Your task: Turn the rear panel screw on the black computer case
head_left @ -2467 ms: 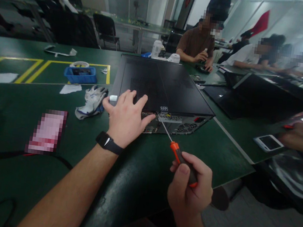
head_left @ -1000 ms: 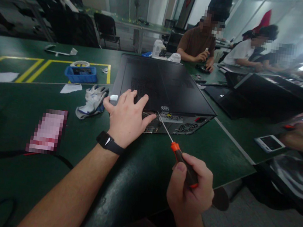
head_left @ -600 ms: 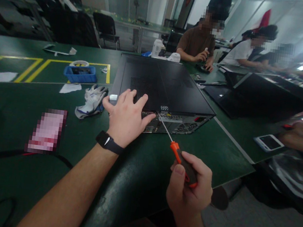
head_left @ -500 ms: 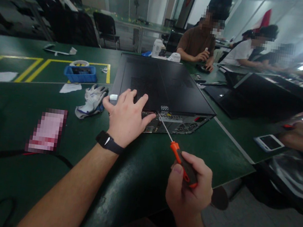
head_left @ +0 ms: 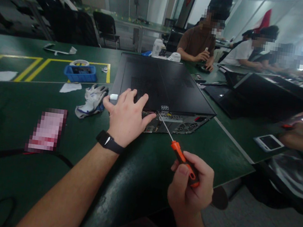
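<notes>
A black desktop computer case [head_left: 172, 81] lies on its side on the green table, its rear panel with a fan grille facing me. My left hand [head_left: 127, 119] rests spread on the near left edge of the case, thumb along the rear edge. In my right hand [head_left: 191, 189] is a screwdriver [head_left: 178, 152] with an orange and dark handle. Its thin shaft slants up to the left, and the tip meets the upper edge of the rear panel beside my left thumb. Whatever the tip touches is too small to make out.
Left of the case lie work gloves [head_left: 93, 100], a blue bin [head_left: 80, 73] and a blurred pink item [head_left: 47, 129]. White bottles [head_left: 157, 48] stand behind it. Dark panels [head_left: 268, 97] and a phone [head_left: 269, 142] lie right. A person [head_left: 196, 41] sits across the table; others sit right.
The screwdriver handle has turned a little in my right hand, which has shifted slightly to the right. My left hand and the case stay where they were.
</notes>
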`<state>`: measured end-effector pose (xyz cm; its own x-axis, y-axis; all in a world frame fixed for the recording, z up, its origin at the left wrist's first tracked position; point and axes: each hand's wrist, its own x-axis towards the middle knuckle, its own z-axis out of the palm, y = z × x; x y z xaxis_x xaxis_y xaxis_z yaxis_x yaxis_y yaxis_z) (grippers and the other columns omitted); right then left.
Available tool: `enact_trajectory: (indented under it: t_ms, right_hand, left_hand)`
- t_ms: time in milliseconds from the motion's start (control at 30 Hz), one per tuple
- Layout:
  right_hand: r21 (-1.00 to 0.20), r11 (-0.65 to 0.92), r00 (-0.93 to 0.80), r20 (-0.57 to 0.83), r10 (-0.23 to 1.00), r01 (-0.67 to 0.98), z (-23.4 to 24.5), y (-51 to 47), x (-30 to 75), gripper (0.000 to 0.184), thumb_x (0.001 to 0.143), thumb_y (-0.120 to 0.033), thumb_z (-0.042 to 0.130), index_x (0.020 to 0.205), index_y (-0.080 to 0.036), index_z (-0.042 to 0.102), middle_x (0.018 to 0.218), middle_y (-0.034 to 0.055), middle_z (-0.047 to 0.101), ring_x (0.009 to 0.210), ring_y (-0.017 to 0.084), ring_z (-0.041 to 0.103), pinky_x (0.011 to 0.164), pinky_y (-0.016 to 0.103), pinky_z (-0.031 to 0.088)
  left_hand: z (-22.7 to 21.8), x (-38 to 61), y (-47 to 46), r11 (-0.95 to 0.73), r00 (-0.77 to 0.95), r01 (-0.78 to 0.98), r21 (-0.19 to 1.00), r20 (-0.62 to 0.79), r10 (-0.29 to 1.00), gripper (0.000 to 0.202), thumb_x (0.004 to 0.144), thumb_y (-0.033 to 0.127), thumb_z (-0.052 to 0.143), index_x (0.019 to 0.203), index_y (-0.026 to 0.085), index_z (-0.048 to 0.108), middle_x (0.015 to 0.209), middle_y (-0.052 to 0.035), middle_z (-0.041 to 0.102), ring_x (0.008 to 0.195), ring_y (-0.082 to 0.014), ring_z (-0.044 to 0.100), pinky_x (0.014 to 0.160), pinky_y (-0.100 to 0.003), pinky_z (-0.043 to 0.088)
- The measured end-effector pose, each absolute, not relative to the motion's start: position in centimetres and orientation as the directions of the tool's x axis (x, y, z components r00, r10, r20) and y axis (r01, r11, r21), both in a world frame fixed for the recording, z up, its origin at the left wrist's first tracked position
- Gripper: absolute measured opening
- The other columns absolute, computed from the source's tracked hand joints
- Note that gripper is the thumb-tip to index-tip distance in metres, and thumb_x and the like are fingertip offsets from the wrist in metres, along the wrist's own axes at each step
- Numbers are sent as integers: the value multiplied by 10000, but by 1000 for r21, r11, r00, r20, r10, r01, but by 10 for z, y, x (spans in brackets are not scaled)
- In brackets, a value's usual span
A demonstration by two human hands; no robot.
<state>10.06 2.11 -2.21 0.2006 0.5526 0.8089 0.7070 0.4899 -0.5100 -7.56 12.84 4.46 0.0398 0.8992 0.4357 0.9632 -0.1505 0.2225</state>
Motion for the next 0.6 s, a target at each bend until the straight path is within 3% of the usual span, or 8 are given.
enact_trajectory:
  t_ms: [267,500,600]
  right_hand:
    - [-474,506,185,835,519,721,-20,22,99,305,914,-174,674,1219,-198,670,944,43,765,756,181,762,648,306,618]
    - [-510,379,265,800,538,772,-21,19,98,201,983,-286,670,1167,-215,711,854,5,769,649,154,750,588,269,598]
    - [-529,436,242,793,559,728,-20,19,98,235,977,-266,656,1201,-205,691,902,26,770,698,168,755,617,294,606]
  left_hand:
    - [44,-76,129,-155,41,961,227,436,899,493,997,522,580,1437,304,621,1603,-169,538,1479,-409,446,1148,-742,244]
    - [44,-76,128,-151,42,964,217,437,898,497,999,525,583,1440,299,614,1603,-168,540,1477,-404,451,1144,-745,254]
    - [44,-76,128,-144,40,967,212,430,902,495,1002,532,574,1443,310,609,1608,-166,537,1488,-398,440,1148,-740,253]
